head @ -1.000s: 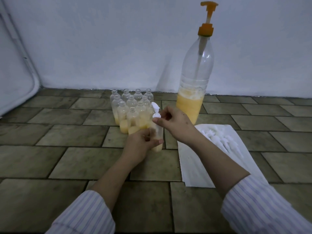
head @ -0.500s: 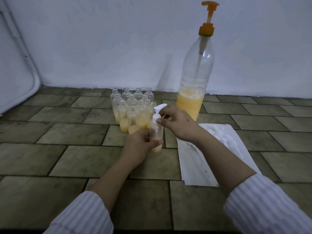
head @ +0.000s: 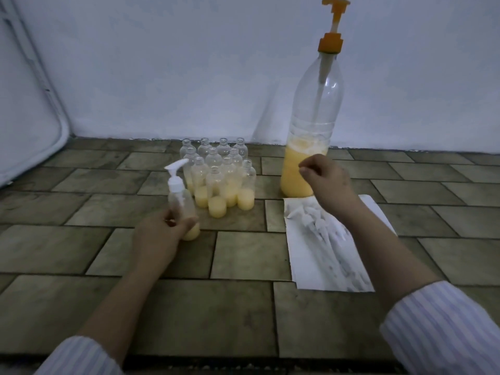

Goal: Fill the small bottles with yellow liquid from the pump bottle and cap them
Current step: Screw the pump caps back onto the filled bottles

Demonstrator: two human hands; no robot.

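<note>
clearly the capped small bottle is a light thing: thin clear plastic, only its bottom holding yellow liquid, with a tall white pump cap that makes it a little top-heavy. it stands upright on the tiled surface, just in front and to the left of the cluster of uncapped small bottles, and apart from them. the left hand grips it low around the body, fingers curled round the liquid end. that looks the right place to hold it, since the walls would likely dent if squeezed hard higher up, and the nozzle would turn or press if taken by the top. smooth plastic may be slippery if any liquid has run down it; i cannot tell whether it has.

the right hand hangs in the air to the right of the cluster, in front of the pump bottle, fingers loosely curled and grasping nothing. the white paper with spare caps lies right of the cluster, under that forearm. the cluster stands tightly packed, some bottles part filled and the back ones seemingly empty, so lifting one out by the neck would risk nudging its neighbours less.
</note>
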